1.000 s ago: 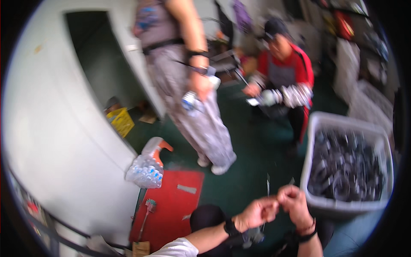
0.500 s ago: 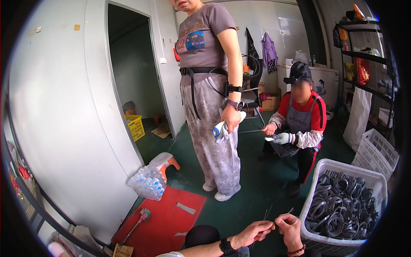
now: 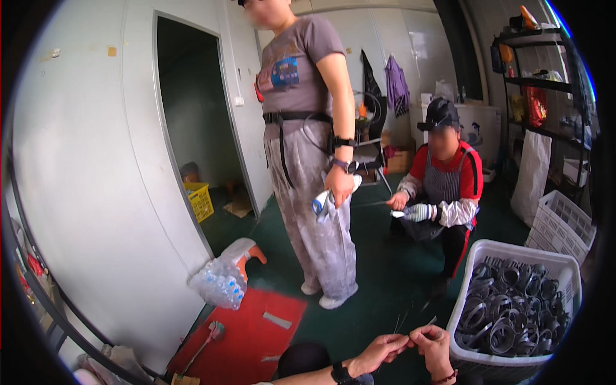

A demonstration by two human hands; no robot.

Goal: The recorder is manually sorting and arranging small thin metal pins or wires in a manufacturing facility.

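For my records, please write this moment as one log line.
left hand: pinching strands | right hand: pinching strands, against left hand | basket: at right, dark rings inside | mat: red, on floor

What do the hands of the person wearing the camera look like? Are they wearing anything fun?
Both are bare. Near the left hand, the wrist has a wide black band with a blocky dark piece on it, like a watch. Near the right hand, the wrist has a thin, dark-red bracelet that looks beaded.

yellow crate (image 3: pixel 201 203) | hanging purple garment (image 3: pixel 397 83) | bottles (image 3: pixel 221 287) beside stool (image 3: pixel 255 254)
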